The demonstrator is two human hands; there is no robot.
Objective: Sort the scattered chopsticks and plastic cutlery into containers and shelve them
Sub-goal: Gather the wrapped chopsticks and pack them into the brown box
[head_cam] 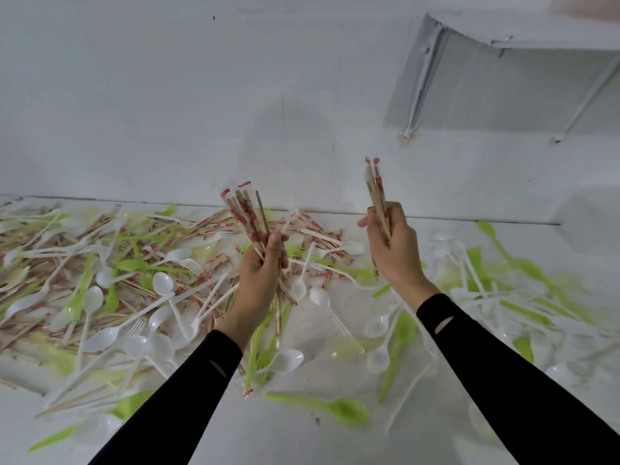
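My left hand (260, 276) grips a thick bundle of wrapped chopsticks (246, 213), their red-printed wrappers fanning up and to the left. My right hand (394, 250) holds a smaller bundle of chopsticks (375, 186) nearly upright. Both hands hover above a white surface (315, 434) strewn with loose chopsticks (43, 290), white plastic spoons (162, 283), white forks (193, 265) and green cutlery (339, 407).
A white wall (167, 95) rises behind the surface. A white shelf (503, 85) on slanted brackets hangs at the upper right. The densest pile lies at the left; more white and green cutlery (523, 290) lies at the right.
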